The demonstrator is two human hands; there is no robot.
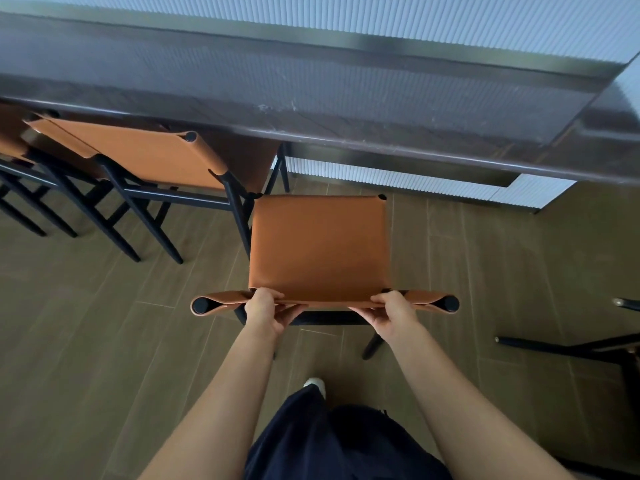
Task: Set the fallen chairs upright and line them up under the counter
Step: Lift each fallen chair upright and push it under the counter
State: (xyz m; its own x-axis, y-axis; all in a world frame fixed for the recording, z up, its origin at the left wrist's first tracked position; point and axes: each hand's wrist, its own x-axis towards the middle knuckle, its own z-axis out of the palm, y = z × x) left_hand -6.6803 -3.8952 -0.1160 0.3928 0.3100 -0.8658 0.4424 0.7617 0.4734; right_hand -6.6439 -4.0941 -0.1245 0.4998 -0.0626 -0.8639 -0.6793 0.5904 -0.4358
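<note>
Nearest us are the person's dark trousers (346, 441), with the toe of a pale shoe (315, 384) showing just beyond them on the wood-plank floor (104, 306). Both bare forearms reach away from us to the held chair (318, 247), which stands upright on its black legs in the middle of the scene. The left hand (266, 308) and the right hand (391, 311) each grip the top edge of its tan leather backrest. The thumbs lie on top and the fingers curl underneath, with the left hand toward the left end and the right hand toward the right end.

We see the chair's seat facing the counter (311, 81), its far edge just short of the counter's near edge. Just to the left, a second chair (145, 157) of the same tan and black make sits with its seat tucked under the counter. A third chair (10, 140) is partly cut off at the far left edge.

At the right edge, near us, the dark legs of a fallen chair (571, 348) point sideways low over the floor, and the rest of it is out of view. Behind and below the counter runs a pale ribbed panel (381, 26).
</note>
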